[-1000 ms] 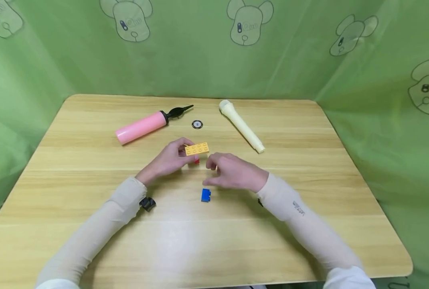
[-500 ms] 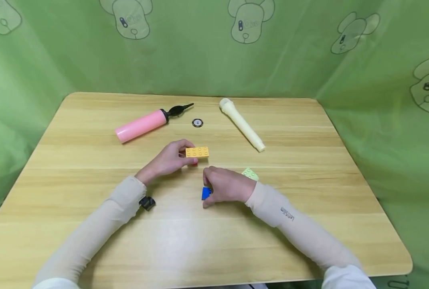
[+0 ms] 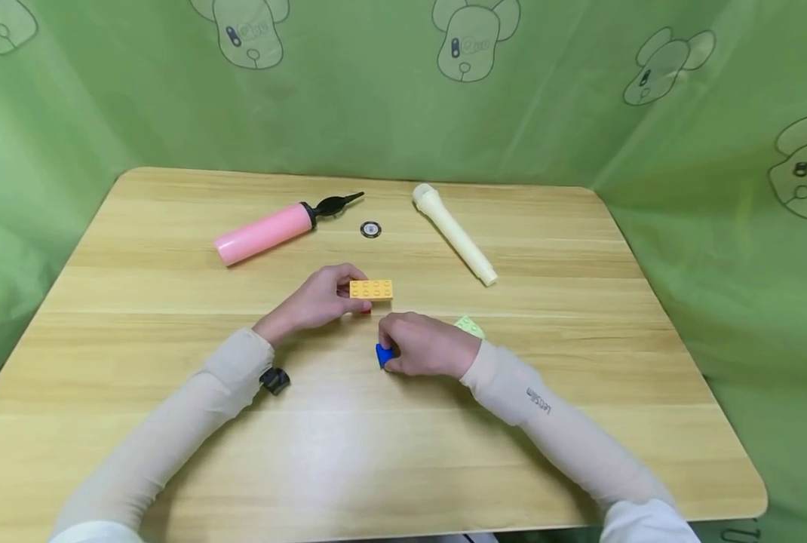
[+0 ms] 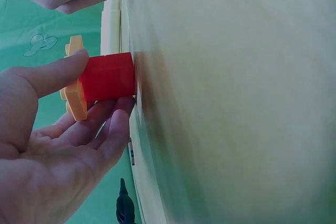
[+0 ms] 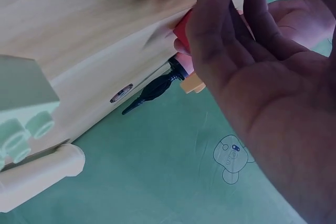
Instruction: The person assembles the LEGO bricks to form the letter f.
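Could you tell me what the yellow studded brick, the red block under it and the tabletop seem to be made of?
Yellow studded brick: likely moulded plastic, with uniform colour and crisp round studs. Red block: probably the same plastic, smooth with a slight sheen. Tabletop: pale wood or wood-look laminate, with straight grain lines and a soft gloss; which one is unclear.

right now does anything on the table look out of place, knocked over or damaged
Nothing stands out. The left hand holds the yellow brick stacked on a red brick upright on the table; the right hand pinches a blue brick. The pink pump and cream microphone lie flat, intact.
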`<action>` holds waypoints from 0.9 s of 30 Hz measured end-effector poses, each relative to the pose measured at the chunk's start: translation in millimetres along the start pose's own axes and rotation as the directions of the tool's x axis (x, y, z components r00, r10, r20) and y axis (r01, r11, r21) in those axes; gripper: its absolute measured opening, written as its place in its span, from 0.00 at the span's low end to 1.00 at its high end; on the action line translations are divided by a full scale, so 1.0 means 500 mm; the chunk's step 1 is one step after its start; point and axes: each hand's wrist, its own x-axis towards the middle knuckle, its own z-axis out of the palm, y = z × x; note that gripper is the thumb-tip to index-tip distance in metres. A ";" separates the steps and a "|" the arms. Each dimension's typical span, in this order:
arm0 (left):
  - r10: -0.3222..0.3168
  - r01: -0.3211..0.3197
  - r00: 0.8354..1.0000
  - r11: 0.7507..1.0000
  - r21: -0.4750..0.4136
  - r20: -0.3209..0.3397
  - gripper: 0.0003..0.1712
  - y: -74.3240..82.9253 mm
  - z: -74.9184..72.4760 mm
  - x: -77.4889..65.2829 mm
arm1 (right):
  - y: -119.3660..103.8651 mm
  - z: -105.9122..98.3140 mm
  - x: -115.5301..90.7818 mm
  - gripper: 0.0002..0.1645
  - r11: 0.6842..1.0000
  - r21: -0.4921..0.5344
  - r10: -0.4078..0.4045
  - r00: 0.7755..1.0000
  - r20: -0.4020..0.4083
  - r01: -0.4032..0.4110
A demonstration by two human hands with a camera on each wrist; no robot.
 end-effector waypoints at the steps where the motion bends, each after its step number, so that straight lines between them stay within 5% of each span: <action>1: 0.001 -0.001 1.000 1.000 0.001 0.001 0.21 0.001 0.000 0.000 | 0.001 0.000 0.001 0.13 1.000 0.003 -0.006 1.000 -0.001 0.006; 11: 0.010 -0.010 1.000 1.000 0.010 0.002 0.19 0.003 0.003 -0.002 | 0.006 -0.014 -0.006 0.10 0.998 0.017 -0.059 0.991 -0.121 0.062; 20: 0.044 -0.044 0.999 0.998 0.047 0.004 0.19 0.005 0.001 -0.001 | 0.015 -0.075 0.001 0.11 0.991 -0.015 -0.128 0.927 -0.352 0.132; 27: 0.040 -0.040 0.999 0.998 0.038 0.010 0.19 0.005 -0.001 0.000 | 0.022 -0.096 0.032 0.13 0.989 0.050 -0.114 0.922 -0.370 0.142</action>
